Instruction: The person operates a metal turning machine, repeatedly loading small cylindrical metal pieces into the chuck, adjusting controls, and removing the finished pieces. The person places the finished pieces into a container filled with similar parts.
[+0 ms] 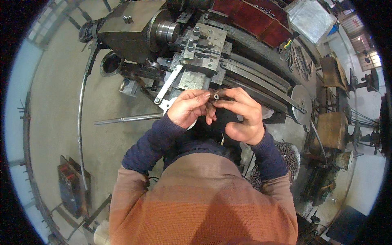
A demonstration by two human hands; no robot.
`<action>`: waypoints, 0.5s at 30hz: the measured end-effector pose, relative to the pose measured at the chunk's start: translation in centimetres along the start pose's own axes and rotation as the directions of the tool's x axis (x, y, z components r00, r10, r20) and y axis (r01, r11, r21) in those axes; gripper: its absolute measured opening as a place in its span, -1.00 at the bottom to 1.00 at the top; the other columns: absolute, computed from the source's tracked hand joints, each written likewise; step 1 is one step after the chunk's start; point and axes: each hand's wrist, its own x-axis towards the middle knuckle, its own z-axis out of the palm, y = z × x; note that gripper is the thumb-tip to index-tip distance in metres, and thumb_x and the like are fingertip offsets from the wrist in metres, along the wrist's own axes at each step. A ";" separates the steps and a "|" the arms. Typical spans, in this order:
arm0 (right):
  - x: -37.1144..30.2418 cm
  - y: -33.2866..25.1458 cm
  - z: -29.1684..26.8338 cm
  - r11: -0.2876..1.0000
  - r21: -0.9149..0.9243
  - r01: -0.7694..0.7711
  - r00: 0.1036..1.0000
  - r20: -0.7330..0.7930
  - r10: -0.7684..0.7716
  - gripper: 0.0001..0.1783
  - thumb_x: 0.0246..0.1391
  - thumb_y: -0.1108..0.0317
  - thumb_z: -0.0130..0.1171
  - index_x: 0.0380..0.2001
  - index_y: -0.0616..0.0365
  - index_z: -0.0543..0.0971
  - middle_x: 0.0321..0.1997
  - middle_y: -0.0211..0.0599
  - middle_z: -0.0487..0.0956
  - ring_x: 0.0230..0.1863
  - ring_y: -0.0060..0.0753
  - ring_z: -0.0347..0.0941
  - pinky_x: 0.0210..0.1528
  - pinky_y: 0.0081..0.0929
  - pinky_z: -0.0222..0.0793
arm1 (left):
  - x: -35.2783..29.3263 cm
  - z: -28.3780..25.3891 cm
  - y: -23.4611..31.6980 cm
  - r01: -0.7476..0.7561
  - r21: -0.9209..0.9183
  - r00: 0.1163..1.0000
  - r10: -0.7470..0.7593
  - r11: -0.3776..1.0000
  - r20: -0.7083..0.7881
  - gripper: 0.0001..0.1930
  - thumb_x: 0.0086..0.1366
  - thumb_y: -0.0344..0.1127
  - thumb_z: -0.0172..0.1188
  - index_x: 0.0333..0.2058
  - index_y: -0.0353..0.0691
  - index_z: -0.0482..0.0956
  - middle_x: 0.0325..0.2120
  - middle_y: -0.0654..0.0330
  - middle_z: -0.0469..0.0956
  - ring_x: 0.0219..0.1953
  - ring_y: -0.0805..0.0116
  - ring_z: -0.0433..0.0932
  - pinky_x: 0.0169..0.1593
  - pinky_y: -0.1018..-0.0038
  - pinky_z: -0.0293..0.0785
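In front of my chest, my left hand [188, 108] and my right hand [244, 113] meet over a small metal sleeve [216, 96], its round holed end facing up. Left thumb and fingers pinch it from one side. The right index and middle fingers press on it from the other side, while the right thumb stays apart. Most of the sleeve's body is hidden by the fingers, which look darkly smudged. Just beyond my hands are the lathe's tool slide [208, 49] and a flat metal lever [169, 85].
The lathe's chuck [166, 32] is at the far left. Red-brown trays [251, 18] stand behind the bed, with hand tools [300, 61] to their right. A long rod handle [126, 119] juts left. Beside my right elbow sits a container of small metal pieces [286, 157].
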 end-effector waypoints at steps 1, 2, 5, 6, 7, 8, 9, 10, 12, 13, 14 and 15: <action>0.1 0.1 0.0 1.000 -0.010 0.008 1.000 -0.002 -0.008 -0.50 -0.53 0.42 0.12 -0.29 0.26 0.50 -0.13 -0.07 0.45 -0.18 -0.01 0.39 -0.13 -0.29 0.32 | 0.0 -0.1 -0.1 0.004 -0.009 1.000 -0.004 1.000 -0.002 -0.74 0.30 -0.26 -0.08 -0.29 -0.40 0.42 -0.56 0.02 0.51 -0.53 0.19 0.52 -0.50 0.40 0.48; 0.2 0.1 0.1 1.000 -0.020 0.016 1.000 -0.005 -0.016 -0.50 -0.53 0.42 0.12 -0.30 0.26 0.51 -0.14 -0.07 0.46 -0.18 -0.02 0.39 -0.13 -0.29 0.32 | 0.1 -0.1 -0.2 0.007 -0.019 1.000 -0.008 1.000 -0.003 -0.73 0.30 -0.25 -0.08 -0.29 -0.40 0.43 -0.56 0.02 0.51 -0.53 0.20 0.52 -0.50 0.41 0.47; 0.5 0.3 0.4 0.991 -0.130 0.040 0.999 0.011 -0.039 -0.51 -0.52 0.40 0.12 -0.30 0.24 0.51 -0.17 -0.09 0.46 -0.20 -0.01 0.39 -0.15 -0.28 0.33 | 0.0 0.1 -0.1 -0.066 0.151 0.993 0.079 0.986 -0.084 -0.70 0.30 -0.21 -0.03 -0.32 -0.40 0.47 -0.57 0.07 0.51 -0.56 0.32 0.51 -0.48 0.51 0.43; 0.9 -0.2 0.4 0.985 -0.167 0.045 0.999 0.033 -0.040 -0.51 -0.50 0.39 0.13 -0.30 0.22 0.50 -0.20 -0.09 0.45 -0.23 -0.01 0.38 -0.18 -0.26 0.34 | -0.1 0.3 -0.1 -0.099 0.240 0.984 0.130 0.966 -0.120 -0.68 0.30 -0.19 -0.02 -0.33 -0.40 0.49 -0.57 0.10 0.52 -0.58 0.38 0.50 -0.46 0.55 0.41; 0.9 -0.1 0.5 0.982 -0.182 0.047 0.998 0.046 -0.039 -0.51 -0.51 0.40 0.13 -0.30 0.21 0.50 -0.21 -0.10 0.45 -0.23 -0.02 0.37 -0.19 -0.26 0.35 | 0.0 0.2 -0.2 -0.134 0.321 0.974 0.185 0.938 -0.133 -0.69 0.30 -0.20 0.00 -0.36 -0.40 0.50 -0.60 0.14 0.51 -0.59 0.44 0.49 -0.48 0.57 0.39; 1.0 0.1 0.6 0.979 -0.196 0.050 0.998 0.059 -0.039 -0.51 -0.52 0.40 0.14 -0.30 0.20 0.51 -0.21 -0.12 0.45 -0.24 -0.03 0.37 -0.21 -0.26 0.35 | 0.0 0.1 0.1 -0.123 0.411 0.969 0.198 0.903 -0.145 -0.72 0.29 -0.22 0.01 -0.37 -0.38 0.51 -0.63 0.19 0.50 -0.60 0.49 0.48 -0.51 0.61 0.37; 1.5 0.1 0.7 0.977 -0.206 0.060 0.997 0.058 -0.049 -0.55 -0.54 0.43 0.15 -0.35 0.19 0.51 -0.23 -0.15 0.44 -0.28 -0.06 0.36 -0.25 -0.27 0.35 | -0.2 0.1 0.6 -0.098 0.492 0.966 0.201 0.865 -0.161 -0.72 0.29 -0.22 0.01 -0.36 -0.37 0.51 -0.63 0.20 0.50 -0.60 0.51 0.47 -0.52 0.62 0.37; 1.9 0.1 0.7 0.978 -0.198 0.063 0.995 0.086 -0.047 -0.57 -0.55 0.44 0.15 -0.38 0.20 0.51 -0.25 -0.16 0.44 -0.29 -0.06 0.36 -0.26 -0.27 0.35 | -0.4 0.3 1.1 -0.069 0.568 0.962 0.204 0.820 -0.179 -0.73 0.29 -0.23 0.02 -0.36 -0.37 0.51 -0.64 0.22 0.50 -0.60 0.54 0.47 -0.53 0.64 0.36; 2.9 0.3 0.8 0.982 -0.178 0.070 0.988 0.147 -0.044 -0.60 -0.56 0.46 0.15 -0.42 0.20 0.50 -0.27 -0.17 0.44 -0.33 -0.08 0.35 -0.29 -0.27 0.35 | -0.4 -0.2 1.8 -0.101 0.657 0.959 0.249 0.747 -0.136 -0.75 0.28 -0.26 0.03 -0.34 -0.38 0.51 -0.64 0.24 0.50 -0.60 0.57 0.46 -0.52 0.65 0.37; 3.4 0.7 0.9 0.982 -0.171 0.083 0.986 0.154 -0.057 -0.64 -0.57 0.46 0.16 -0.47 0.20 0.50 -0.34 -0.16 0.45 -0.38 -0.09 0.34 -0.35 -0.27 0.34 | -0.5 -0.3 2.4 -0.086 0.686 0.962 0.239 0.723 -0.131 -0.75 0.28 -0.27 0.03 -0.34 -0.39 0.51 -0.64 0.24 0.50 -0.60 0.58 0.45 -0.51 0.64 0.38; 4.1 1.1 1.0 0.981 -0.158 0.112 0.979 0.187 -0.082 -0.65 -0.57 0.46 0.16 -0.47 0.20 0.51 -0.35 -0.16 0.45 -0.39 -0.09 0.34 -0.36 -0.28 0.33 | -0.6 -0.4 3.2 -0.071 0.714 0.965 0.230 0.697 -0.129 -0.76 0.27 -0.28 0.03 -0.34 -0.39 0.51 -0.64 0.25 0.49 -0.59 0.58 0.45 -0.50 0.63 0.39; 5.1 1.6 1.0 0.980 -0.142 0.141 0.970 0.220 -0.108 -0.65 -0.57 0.47 0.16 -0.48 0.19 0.51 -0.37 -0.16 0.45 -0.40 -0.09 0.34 -0.37 -0.28 0.33 | -1.0 -0.4 4.4 -0.078 0.773 0.963 0.249 0.630 -0.105 -0.78 0.26 -0.31 0.04 -0.33 -0.40 0.51 -0.64 0.25 0.49 -0.59 0.58 0.44 -0.48 0.61 0.40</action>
